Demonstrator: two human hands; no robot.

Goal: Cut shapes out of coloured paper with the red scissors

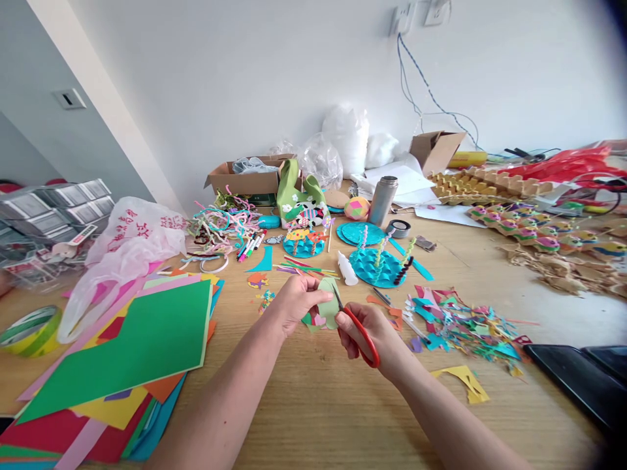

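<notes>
Between the thumb and fingers of my left hand is a pale green paper piece, held above the table. My right hand grips red-handled scissors, and their blades meet the paper's right edge. Small paper bits, some green and pink, lie beneath my hands. Just beyond stand a white glue bottle and a blue bumpy disc with twisted pipe cleaners upright on it. A smaller blue base carries orange and yellow paper shapes.
Coloured paper sheets are stacked at left beside green-yellow tape. Paper scraps heap at right, near a black device. Behind are pipe cleaners, a metal flask, a cardboard box and egg trays.
</notes>
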